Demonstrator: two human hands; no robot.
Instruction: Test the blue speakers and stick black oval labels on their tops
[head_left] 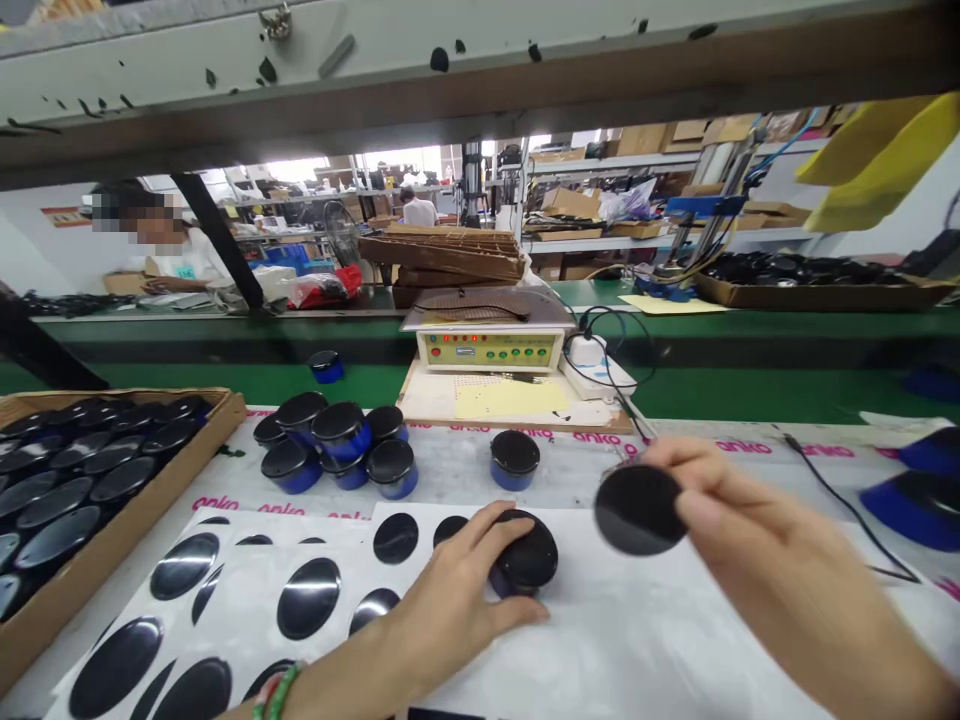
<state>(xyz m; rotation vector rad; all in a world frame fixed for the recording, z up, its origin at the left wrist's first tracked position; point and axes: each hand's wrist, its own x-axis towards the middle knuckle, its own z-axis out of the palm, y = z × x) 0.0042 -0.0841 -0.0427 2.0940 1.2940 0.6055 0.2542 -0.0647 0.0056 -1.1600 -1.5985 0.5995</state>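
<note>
My left hand (472, 575) is wrapped round a short round part (529, 555) with a glossy black top, at the middle of the bench. To its right, my right hand (742, 510) pinches a thin black disc (637, 510) by its edge, above the white sheet. Another blue-sided part with a black top (515, 460) stands just behind my left hand. Under and beside my left forearm lie white sheets (247, 580) bearing several glossy black round stickers (309, 597).
A cardboard box (210, 425) of black round parts stands at left. Several blue-and-black parts (341, 430) are grouped behind the sheets. A control box (491, 348) sits at the back, with a cable (847, 510) at right. A person (187, 250) works across the bench.
</note>
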